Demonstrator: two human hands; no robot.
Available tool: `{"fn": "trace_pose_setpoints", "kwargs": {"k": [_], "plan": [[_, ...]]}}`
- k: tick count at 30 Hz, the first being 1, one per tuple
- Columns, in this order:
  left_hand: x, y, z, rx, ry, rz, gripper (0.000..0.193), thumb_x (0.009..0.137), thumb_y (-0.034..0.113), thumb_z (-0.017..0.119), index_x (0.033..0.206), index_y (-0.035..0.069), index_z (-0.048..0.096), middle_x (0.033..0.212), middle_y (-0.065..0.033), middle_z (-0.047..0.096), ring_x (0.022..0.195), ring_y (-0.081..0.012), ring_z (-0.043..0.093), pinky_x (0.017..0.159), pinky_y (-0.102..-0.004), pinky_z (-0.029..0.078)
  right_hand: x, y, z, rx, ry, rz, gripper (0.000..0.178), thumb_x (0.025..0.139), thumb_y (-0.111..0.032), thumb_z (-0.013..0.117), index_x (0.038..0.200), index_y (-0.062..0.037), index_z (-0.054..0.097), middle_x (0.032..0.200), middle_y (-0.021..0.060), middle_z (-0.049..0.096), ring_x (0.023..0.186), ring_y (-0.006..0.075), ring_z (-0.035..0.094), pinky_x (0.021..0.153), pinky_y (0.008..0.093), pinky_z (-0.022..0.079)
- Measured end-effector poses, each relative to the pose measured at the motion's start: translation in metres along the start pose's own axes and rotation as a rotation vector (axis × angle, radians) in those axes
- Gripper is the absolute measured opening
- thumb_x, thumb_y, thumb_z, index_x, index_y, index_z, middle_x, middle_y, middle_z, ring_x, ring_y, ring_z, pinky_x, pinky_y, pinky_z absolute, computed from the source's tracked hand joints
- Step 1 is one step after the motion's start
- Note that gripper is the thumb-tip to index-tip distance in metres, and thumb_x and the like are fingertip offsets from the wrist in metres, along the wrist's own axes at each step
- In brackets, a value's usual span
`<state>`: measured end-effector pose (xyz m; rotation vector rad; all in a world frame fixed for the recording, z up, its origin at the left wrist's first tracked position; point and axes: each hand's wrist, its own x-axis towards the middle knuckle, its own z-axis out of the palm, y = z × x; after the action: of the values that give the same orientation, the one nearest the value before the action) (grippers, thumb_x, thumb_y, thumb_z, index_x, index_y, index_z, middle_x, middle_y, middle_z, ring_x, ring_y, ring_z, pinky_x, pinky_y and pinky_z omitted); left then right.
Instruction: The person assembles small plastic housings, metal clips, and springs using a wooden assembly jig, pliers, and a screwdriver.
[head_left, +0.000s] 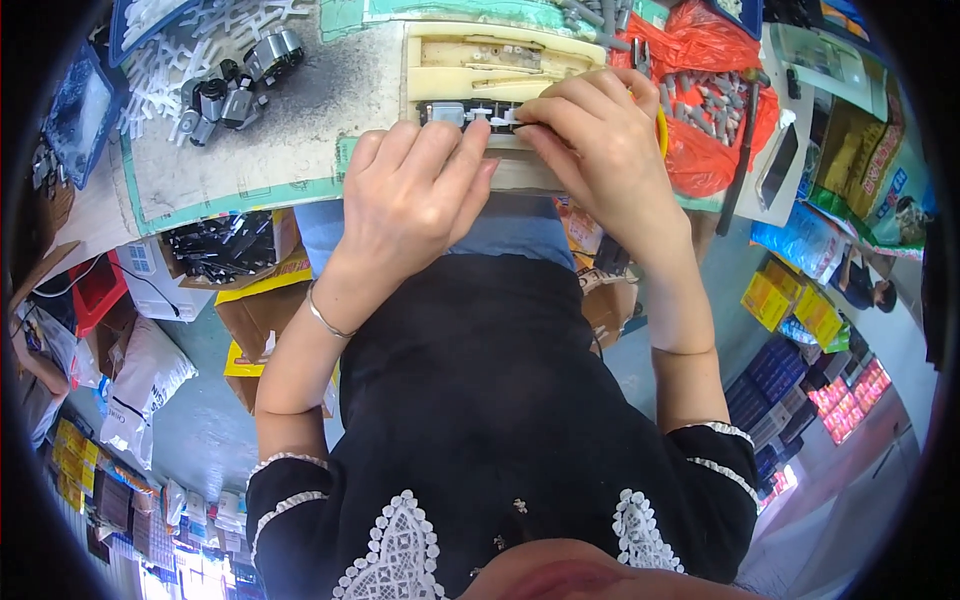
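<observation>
A long black plastic housing (425, 112) lies in a cream-coloured fixture (432, 82) on the bench. In its left part sits a silver motor (447, 113), with small white plastic pieces (480, 113) to the right. My left hand (410, 190) rests at the housing's near edge; its index fingertip touches the white pieces, and its thumb stands apart. My right hand (605, 135) pinches a small white plastic part (507, 118) between thumb and index finger at the housing. Its fingers cover the housing's right end.
Several silver motors (235, 95) and a pile of white plastic parts (170, 70) lie at left beside a blue bin (85, 115). At right, a red plastic bag (700, 165) holds grey pieces. A box of black parts (225, 245) stands below the bench edge.
</observation>
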<state>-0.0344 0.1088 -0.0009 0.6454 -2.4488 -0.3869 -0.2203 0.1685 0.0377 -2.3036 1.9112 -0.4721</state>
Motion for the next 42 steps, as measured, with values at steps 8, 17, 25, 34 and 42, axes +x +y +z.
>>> {"fn": "trace_pose_setpoints", "kwargs": {"k": [8,17,25,34,42], "plan": [[-0.001,0.011,0.009,0.046,-0.027,0.119,0.034,0.071,0.021,0.069,0.101,0.005,0.066,0.071,0.0008,0.046,0.064,-0.0135,0.046,0.056,-0.0287,0.035,-0.005,0.002,0.002,0.141,0.081,0.139,0.017,0.072,-0.014,0.069,0.089,-0.0120,0.067,0.084,0.0017,0.057,0.088,0.0202,0.052,0.087,0.0400,0.033],[-0.003,0.020,0.018,0.182,-0.071,0.115,0.034,0.072,0.016,0.064,0.102,0.000,0.065,0.067,-0.0007,0.042,0.061,-0.0132,0.045,0.055,-0.0277,0.033,0.008,-0.006,-0.006,0.009,0.008,0.025,0.015,0.066,-0.013,0.068,0.081,-0.0098,0.067,0.080,0.0030,0.054,0.088,0.0208,0.053,0.089,0.0397,0.034],[-0.006,0.006,0.002,-0.108,-0.023,0.091,0.041,0.070,0.006,0.070,0.109,0.002,0.063,0.063,-0.0006,0.044,0.056,-0.0156,0.046,0.053,-0.0310,0.032,0.014,0.058,-0.006,0.097,0.292,0.401,0.024,0.078,-0.017,0.064,0.096,-0.0016,0.066,0.088,0.0152,0.062,0.088,0.0312,0.058,0.076,0.0391,0.047],[0.015,-0.021,-0.022,-0.072,0.082,0.026,0.024,0.070,0.005,0.065,0.094,0.006,0.064,0.068,-0.0025,0.048,0.060,-0.0179,0.050,0.056,-0.0320,0.035,0.042,0.069,-0.009,-0.014,-0.013,0.561,0.024,0.074,-0.009,0.058,0.095,0.0025,0.059,0.082,0.0224,0.062,0.076,0.0397,0.060,0.069,0.0466,0.048],[0.060,-0.080,-0.029,0.479,0.128,-0.213,0.011,0.076,0.014,0.065,0.085,0.007,0.064,0.075,-0.0055,0.058,0.073,-0.0221,0.056,0.062,-0.0342,0.042,0.028,0.051,-0.017,0.623,0.342,0.636,0.019,0.076,0.000,0.063,0.094,0.0032,0.060,0.079,0.0027,0.061,0.067,0.0022,0.056,0.059,0.0180,0.044]]}}
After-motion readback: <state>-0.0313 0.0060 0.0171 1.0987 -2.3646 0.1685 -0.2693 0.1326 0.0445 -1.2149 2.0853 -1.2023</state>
